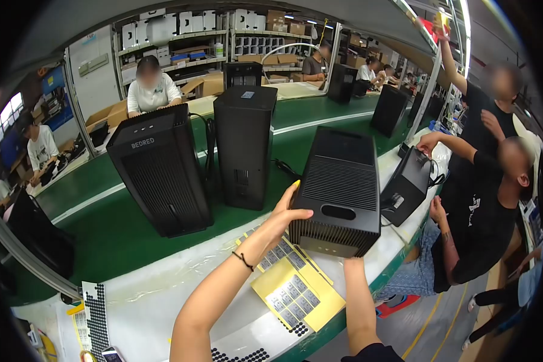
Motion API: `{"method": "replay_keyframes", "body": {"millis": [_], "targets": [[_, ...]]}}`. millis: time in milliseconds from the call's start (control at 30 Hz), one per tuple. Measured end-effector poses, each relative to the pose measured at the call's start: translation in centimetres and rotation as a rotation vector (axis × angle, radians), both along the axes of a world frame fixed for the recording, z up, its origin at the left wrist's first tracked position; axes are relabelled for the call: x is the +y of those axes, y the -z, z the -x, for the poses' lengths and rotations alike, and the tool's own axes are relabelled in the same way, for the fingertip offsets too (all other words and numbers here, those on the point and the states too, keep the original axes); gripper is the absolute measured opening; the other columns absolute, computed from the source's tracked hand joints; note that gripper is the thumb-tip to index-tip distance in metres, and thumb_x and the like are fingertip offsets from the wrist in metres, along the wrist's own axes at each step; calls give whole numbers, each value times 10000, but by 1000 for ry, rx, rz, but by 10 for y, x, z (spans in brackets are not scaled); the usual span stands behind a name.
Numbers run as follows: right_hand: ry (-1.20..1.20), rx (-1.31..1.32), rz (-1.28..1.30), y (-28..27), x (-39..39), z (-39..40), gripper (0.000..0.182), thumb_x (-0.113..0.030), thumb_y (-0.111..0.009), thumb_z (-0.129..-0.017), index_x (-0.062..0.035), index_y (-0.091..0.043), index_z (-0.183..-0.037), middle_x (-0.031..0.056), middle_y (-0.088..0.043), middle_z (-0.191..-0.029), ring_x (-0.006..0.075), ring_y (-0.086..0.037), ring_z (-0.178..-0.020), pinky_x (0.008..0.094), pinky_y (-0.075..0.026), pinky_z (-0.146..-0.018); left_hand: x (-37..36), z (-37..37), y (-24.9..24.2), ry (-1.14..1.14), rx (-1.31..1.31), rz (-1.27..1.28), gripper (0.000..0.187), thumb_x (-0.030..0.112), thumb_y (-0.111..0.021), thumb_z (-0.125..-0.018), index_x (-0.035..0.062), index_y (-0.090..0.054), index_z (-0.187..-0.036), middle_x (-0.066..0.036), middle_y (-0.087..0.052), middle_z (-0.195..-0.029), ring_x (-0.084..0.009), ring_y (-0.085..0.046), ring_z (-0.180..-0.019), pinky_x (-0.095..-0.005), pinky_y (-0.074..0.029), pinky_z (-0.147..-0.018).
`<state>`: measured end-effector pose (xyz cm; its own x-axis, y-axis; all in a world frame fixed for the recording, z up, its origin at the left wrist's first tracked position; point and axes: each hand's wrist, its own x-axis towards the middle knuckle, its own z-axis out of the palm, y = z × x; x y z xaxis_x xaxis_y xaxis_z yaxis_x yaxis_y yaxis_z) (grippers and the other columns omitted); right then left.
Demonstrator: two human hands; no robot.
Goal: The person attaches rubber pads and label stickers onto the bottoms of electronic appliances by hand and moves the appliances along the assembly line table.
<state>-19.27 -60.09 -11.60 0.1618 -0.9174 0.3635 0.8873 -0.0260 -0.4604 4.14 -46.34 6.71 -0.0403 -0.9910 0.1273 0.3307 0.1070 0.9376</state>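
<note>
The left hand (285,212) grips the near-left edge of a black ribbed plastic tower case (339,190), tilted at the near edge of the white bench (163,283). The right hand is hidden beneath the case, probably supporting it; its grip cannot be told. Yellow label sheets (292,289) lie just left.

Open green belt (120,235) left of held black unit (339,192); BEDRED tower (160,175) blocks beyond; co-worker (482,217) crowds right.
</note>
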Motion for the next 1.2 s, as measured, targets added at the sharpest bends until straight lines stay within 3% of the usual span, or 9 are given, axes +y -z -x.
{"method": "replay_keyframes", "body": {"millis": [100, 233, 400, 767, 900, 933, 1000, 1067, 1200], "targets": [[-75, -31, -24, -25, 32, 20, 449, -398, -426, -978, -59, -555, -1242, 102, -625, -1177, 242, -613, -1041, 371, -524, -887, 31, 7, -14, 8, 50, 104, 811, 198, -676, -801, 89, -246, -1480, -116, -354, -1463, -235, -316, -1368, -317, -187, -1123], [-130, -14, -23, -54, 79, 39, 456, -401, -432, -973, -49, -556, -1235, 104, -630, -1161, 236, -619, -1022, 357, -523, -874, 41, 22, -20, -59, 307, -61, 600, 464, -582, -903, 97, -446, -1358, -92, -497, -1340, -174, -488, -1207, -327, -382, -1022], [-252, 64, -10, -88, 154, 53, 466, -406, -440, -967, -36, -558, -1227, 106, -637, -1142, 228, -627, -998, 339, -521, -858, 86, 20, -38, 65, 495, -175, 722, 694, -480, -858, 64, -607, -1188, -79, -641, -1108, -174, -637, -935, -311, -540, -802], [-678, 459, -111, -169, 289, -12, 506, -417, -506, -933, -20, -542, -1245, 149, -638, -1134, 255, -637, -993, 365, -526, -873, 282, -32, 35, -181, 592, 14, 676, 641, -375, -931, 65, -572, -1224, -59, -625, -1088, -177, -627, -957, -299, -542, -785], [-755, 764, -238, -197, 311, -50, 390, -313, -506, -978, -46, -541, -1261, 85, -655, -1107, 185, -638, -992, 330, -505, -907, 349, -46, 61, -355, 565, 58, 665, 629, -369, -938, 64, -567, -1229, -61, -623, -1094, -177, -627, -957, -298, -542, -783], [-689, 855, -32, -210, 319, -66, 389, -304, -507, -980, -50, -538, -1273, 75, -656, -1101, 169, -634, -980, 317, -495, -907, 365, -49, 68, -397, 556, 69, 663, 627, -368, -940, 64, -565, -1230, -62, -623, -1095, -177, -627, -957, -297, -542, -783], [-737, 1010, 337, -230, 323, -83, 557, -262, -515, -986, -41, -317, -1457, 47, -478, -1376, 143, -392, -1268, 275, -288, -1075, 391, -54, 77, -486, 540, 90, 657, 621, -365, -944, 64, -563, -1233, -64, -621, -1098, -178, -627, -957, -297, -542, -783], [-929, 1259, 452, -262, 324, -96, 727, -229, -620, -921, -65, -206, -1495, 65, -408, -1428, 155, -355, -1308, 303, -306, -1074, 413, -57, 85, -568, 515, 110, 652, 615, -362, -948, 64, -560, -1235, -65, -620, -1101, -178, -626, -957, -296, -542, -782], [-1481, 662, 745, -254, 275, -104, 1385, -200, -939, -546, -119, 46, -1516, 86, 36, -1582, 283, -149, -1447, 493, -258, -1119, 444, -64, 95, -730, 460, 167, 642, 603, -356, -956, 64, -555, -1240, -68, -618, -1107, -178, -626, -956, -295, -542, -781]]}}
